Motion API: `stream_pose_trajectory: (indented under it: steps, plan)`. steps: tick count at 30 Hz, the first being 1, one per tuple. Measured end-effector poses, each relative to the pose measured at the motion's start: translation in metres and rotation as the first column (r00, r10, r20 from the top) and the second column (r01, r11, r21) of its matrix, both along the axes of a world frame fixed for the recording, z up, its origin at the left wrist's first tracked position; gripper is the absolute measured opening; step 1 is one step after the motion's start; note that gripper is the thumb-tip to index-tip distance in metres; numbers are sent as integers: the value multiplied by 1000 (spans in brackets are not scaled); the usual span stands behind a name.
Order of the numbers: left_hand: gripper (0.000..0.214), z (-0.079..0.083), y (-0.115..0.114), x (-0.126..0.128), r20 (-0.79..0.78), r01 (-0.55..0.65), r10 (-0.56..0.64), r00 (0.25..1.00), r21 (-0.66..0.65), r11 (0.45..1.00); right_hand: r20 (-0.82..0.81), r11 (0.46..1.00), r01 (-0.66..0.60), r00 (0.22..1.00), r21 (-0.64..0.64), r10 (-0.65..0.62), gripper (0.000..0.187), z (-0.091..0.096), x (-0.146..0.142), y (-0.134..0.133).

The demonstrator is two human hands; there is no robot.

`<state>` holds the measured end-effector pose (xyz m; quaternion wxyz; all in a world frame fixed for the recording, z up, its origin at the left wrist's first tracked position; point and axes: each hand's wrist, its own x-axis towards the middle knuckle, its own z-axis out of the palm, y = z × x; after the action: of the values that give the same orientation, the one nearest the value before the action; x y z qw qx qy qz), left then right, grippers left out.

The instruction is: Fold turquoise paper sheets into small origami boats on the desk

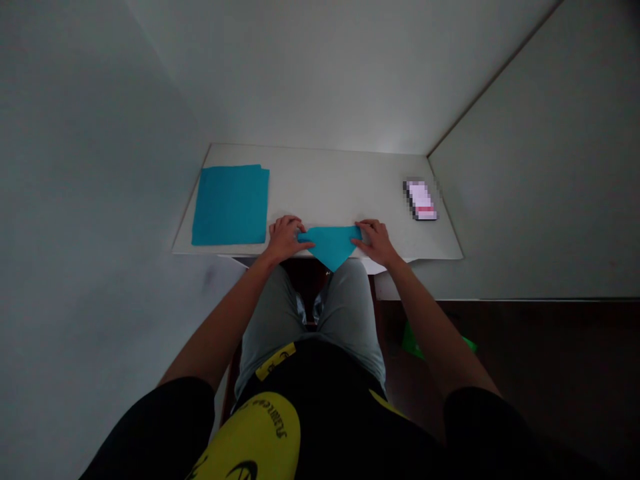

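A piece of blue paper (331, 243), folded to a shape with a straight far edge and a point towards me, lies at the table's front edge. Its point hangs over that edge. My left hand (287, 239) pinches the paper's left end between thumb and fingers. At the right end, my right hand (376, 241) holds it the same way, thumb nearer to me and fingers at the far edge. Beyond my left hand lies a stack of square blue sheets (231, 205), slightly out of line at its right side.
The narrow white table (320, 183) stands against walls at the back and left, with a grey panel (540, 167) on its right. A phone (421, 200), blurred out, lies at the right end. My knees are under the front edge. Something green (413, 341) is on the dark floor.
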<state>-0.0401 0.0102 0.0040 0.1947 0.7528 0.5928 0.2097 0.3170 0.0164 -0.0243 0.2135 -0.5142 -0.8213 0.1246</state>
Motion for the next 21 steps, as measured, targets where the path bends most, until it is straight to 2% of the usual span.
stream_pose_trajectory:
  steps: [5, 9, 12, 14, 16, 18, 21]
  plan:
    - [31, -1, -1, -1, 92, 32, -29, 995, -39, 999, -107, 999, 37, 994, 15, -35, 75, -2, -3, -1]
    - [23, -2, -1, -2, 229, -9, 16, 973, -31, 999, -161, 997, 81, 984, 2, -79, 82, 0, -6, 0]
    - [26, -2, 0, -3, 407, -34, 66, 911, -86, 996, -192, 993, 103, 975, -56, -112, 70, 7, -10, 2]
    - [28, -2, 1, -3, 510, -46, 99, 855, -116, 992, -254, 986, 86, 960, -142, -120, 59, 11, -15, 2]
    - [28, -2, 2, -3, 577, -65, 123, 807, -121, 991, -383, 967, 27, 915, -254, -126, 53, 13, -21, 0]
    - [29, -3, 3, -4, 617, -75, 137, 775, -126, 989, -529, 942, -43, 835, -334, -149, 50, 13, -27, -3]
    - [33, -6, 4, -6, 648, -81, 150, 747, -135, 988, -651, 934, -73, 736, -349, -186, 49, 9, -33, -8]
